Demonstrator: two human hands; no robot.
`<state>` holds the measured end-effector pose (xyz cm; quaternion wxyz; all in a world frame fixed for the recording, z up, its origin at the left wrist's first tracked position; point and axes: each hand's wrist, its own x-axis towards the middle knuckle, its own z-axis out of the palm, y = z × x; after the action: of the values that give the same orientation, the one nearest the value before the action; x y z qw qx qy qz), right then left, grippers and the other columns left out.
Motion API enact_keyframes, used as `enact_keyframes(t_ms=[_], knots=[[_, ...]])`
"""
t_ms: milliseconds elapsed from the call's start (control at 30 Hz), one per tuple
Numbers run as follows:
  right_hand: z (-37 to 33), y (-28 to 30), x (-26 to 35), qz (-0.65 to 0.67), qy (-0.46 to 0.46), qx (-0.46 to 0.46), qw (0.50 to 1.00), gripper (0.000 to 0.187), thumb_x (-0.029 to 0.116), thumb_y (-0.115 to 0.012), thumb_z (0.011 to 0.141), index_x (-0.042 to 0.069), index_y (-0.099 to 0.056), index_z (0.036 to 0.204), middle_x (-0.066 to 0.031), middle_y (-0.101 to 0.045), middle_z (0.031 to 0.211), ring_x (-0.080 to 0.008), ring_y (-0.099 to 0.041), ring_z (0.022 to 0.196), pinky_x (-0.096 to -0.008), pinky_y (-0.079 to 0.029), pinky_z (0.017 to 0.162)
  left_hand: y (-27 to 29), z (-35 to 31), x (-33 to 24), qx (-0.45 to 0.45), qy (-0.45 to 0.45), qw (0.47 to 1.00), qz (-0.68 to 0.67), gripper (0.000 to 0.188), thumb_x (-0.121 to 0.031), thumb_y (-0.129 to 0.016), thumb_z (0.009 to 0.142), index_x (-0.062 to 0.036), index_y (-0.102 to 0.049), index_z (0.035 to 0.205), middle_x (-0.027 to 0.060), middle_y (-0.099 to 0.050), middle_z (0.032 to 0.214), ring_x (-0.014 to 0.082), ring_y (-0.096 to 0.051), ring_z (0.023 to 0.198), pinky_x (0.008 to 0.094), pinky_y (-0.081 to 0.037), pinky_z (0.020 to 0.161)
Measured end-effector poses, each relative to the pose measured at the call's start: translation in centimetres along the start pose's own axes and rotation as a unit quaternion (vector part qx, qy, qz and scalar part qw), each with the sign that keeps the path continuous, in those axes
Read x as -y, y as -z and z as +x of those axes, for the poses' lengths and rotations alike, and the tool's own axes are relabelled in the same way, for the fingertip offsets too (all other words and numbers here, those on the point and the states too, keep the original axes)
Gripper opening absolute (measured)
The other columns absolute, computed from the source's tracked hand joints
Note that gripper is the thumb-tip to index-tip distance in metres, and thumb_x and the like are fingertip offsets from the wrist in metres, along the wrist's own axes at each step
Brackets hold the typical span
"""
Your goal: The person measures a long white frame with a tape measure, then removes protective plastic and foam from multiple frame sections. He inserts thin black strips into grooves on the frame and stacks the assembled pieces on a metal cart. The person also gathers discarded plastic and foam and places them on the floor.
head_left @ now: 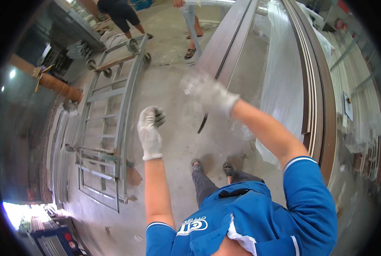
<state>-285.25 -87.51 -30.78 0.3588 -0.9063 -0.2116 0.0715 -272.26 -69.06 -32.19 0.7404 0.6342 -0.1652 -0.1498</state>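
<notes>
My right hand (209, 94), in a whitish work glove, is smeared by motion at the near end of a long brown panel (229, 47). Along that panel runs a thin black flexible strip (233, 40). It passes behind or under the right hand, and its loose curved end shows below the glove. Whether the fingers grip the strip cannot be made out. My left hand (150, 132), gloved too, is raised over the floor left of the panel. Its fingers curl inward, and anything inside them is hidden.
At left lies a grey metal ladder-like cart frame (113, 102) with wheels. On the right are more long brown profiles (320, 98) and translucent plastic wrapping (282, 85). White lengths (357, 85) are stacked beyond. Two other people stand at the far end, one a person in dark shorts (120, 17).
</notes>
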Motion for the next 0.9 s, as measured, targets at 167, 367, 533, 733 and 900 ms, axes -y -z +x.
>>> enact_keyframes(t_ms=[167,367,533,733,900], knots=[[-2.0,0.6,2.8,0.060,-0.011,-0.111,0.992,0.037,0.038,-0.065,0.097,0.004,-0.073,0.111,-0.0185,-0.071,0.111,-0.0366,-0.067,0.101,-0.0416,-0.054,0.090,-3.2,7.3,2.8,0.166,0.088,0.982,0.020,0.039,-0.037,-0.057,0.106,-0.0013,-0.061,0.122,0.0082,-0.068,0.103,0.0179,-0.067,0.091,0.0335,-0.056,0.084],[-3.1,3.6,-2.3,-0.055,-0.368,-0.582,0.723,0.028,0.027,-0.066,0.097,0.005,-0.074,0.112,-0.0137,-0.069,0.114,-0.0317,-0.066,0.103,-0.0395,-0.053,0.090,-7.9,11.5,3.4,0.365,0.153,0.918,-0.015,0.057,-0.035,-0.058,0.105,-0.0037,-0.041,0.150,0.0116,-0.060,0.129,0.0200,-0.065,0.105,0.0362,-0.056,0.087],[-1.1,0.7,-1.8,-0.248,-0.421,-0.557,0.672,0.041,0.038,-0.078,0.089,0.005,-0.072,0.111,-0.0115,-0.066,0.112,-0.0273,-0.062,0.109,-0.0391,-0.053,0.087,-9.8,12.4,2.7,0.430,0.074,0.899,0.042,0.076,-0.037,-0.069,0.096,-0.0085,-0.033,0.158,0.0176,-0.046,0.149,0.0291,-0.055,0.129,0.0429,-0.050,0.103],[2.3,-4.1,2.1,-0.117,-0.461,-0.637,0.607,0.063,0.038,-0.090,0.075,0.004,-0.060,0.119,-0.0080,-0.063,0.105,-0.0178,-0.066,0.081,-0.0324,-0.055,0.071,-9.8,15.6,-1.2,0.541,-0.438,0.623,0.357,0.100,-0.042,-0.090,0.062,-0.0185,-0.050,0.150,0.0146,-0.041,0.158,0.0452,-0.032,0.147,0.0570,-0.026,0.122],[3.1,-4.5,2.4,-0.077,-0.508,-0.655,0.555,0.035,0.024,-0.087,0.080,0.004,-0.067,0.100,-0.0073,-0.068,0.079,-0.0164,-0.067,0.067,-0.0317,-0.053,0.063,-12.5,18.1,-3.7,0.639,-0.525,0.411,0.384,0.103,-0.027,-0.090,0.053,-0.0226,-0.051,0.148,0.0077,-0.047,0.155,0.0402,-0.036,0.146,0.0592,-0.029,0.120]])
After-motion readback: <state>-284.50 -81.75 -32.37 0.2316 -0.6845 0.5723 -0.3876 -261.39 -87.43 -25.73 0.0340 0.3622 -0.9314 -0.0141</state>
